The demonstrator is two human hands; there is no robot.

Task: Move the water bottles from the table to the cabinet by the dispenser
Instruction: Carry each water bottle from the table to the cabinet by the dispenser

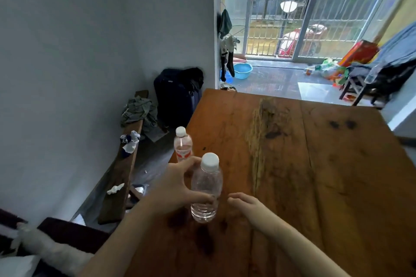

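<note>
Two bare arms reach up from the bottom of the frame over a brown wooden table (315, 164). On the left side, the left hand (177, 189) is wrapped around a clear water bottle (206, 189) with a white cap, thumb low on its front and fingers curled around its back. This bottle is near the lower middle of the frame and looks a little tipped; I cannot tell if its bottom is touching the table. Just to its right, the right hand (244, 206) holds nothing, with its fingers loosely bent and a small gap between them and the bottle. A second water bottle (183, 145) with a white cap and a red label stands up straight at the table's left edge, just behind the left hand's fingers. On the left, down by the wall, is a long wooden bench (121, 177) with crumpled clothes (140, 112) on it, and a dark suitcase (175, 96) stands at its far end. At the upper right, a glass door with bars (304, 11) shows a wet yard, and a blue basin (242, 70) sits on the floor near it.
</note>
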